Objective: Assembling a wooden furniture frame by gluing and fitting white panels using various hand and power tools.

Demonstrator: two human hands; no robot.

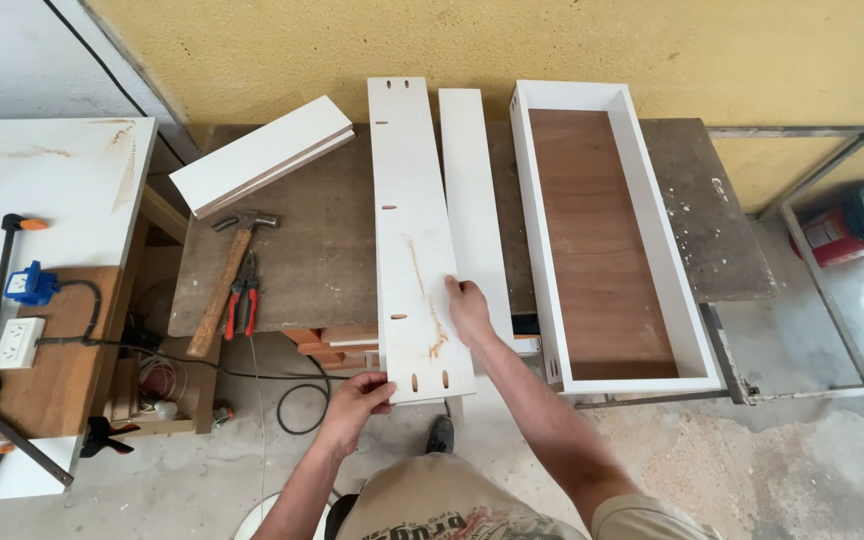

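Long white drilled wooden panel [412,235] runs straight away from left hand [357,398], which pinches its near end; right hand [469,308] lies open, flat on its right edge, farther up.

Narrow white board [475,200] partly under slotted panel [410,240]

Red labelled canister [834,236] on the floor, far right.
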